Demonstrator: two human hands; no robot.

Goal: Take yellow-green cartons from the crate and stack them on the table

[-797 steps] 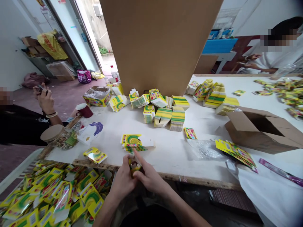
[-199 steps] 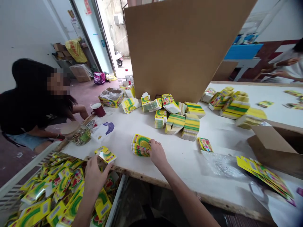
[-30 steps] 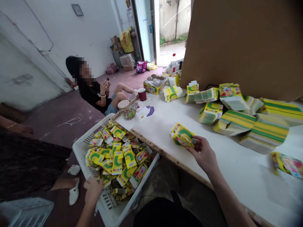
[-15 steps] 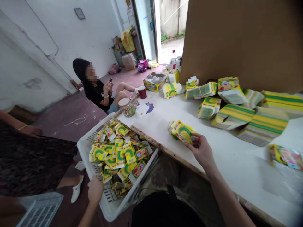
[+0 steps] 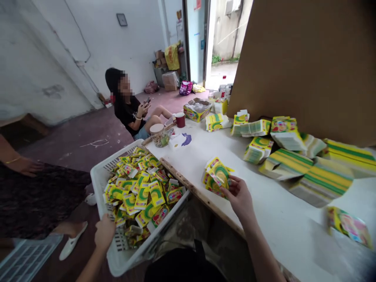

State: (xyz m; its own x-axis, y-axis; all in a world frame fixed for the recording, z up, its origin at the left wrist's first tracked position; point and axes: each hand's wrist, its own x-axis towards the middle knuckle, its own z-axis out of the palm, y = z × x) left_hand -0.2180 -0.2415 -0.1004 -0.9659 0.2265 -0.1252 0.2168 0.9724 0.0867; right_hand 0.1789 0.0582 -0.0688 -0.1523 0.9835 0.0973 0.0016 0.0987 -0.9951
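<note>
My left hand (image 5: 105, 232) is closed around the near-left rim of a white plastic basket (image 5: 117, 263). Inside the basket lies a heap of small yellow and green printed cartons (image 5: 141, 196). Over the white tabletop, my right hand (image 5: 240, 197) holds a few more yellow cartons (image 5: 216, 176) between thumb and fingers. They overlap in a small bunch, and their exact number is hidden. The basket stands against the table's wooden edge (image 5: 202, 199), to the left of my right hand.
Stacks of flat yellow-green cartons (image 5: 286, 162) line the table's far side before a large brown board (image 5: 302, 70). A red mug (image 5: 180, 120), a lidded jar (image 5: 160, 138) and an open box (image 5: 197, 110) stand farther back. One person (image 5: 129, 105) sits with a phone; another's hand (image 5: 29, 167) shows at left.
The camera view has shifted, so the table stacks sit lower in the picture. The bunch of cartons in my right hand is tipped more upright. My left hand stays on the basket rim.
</note>
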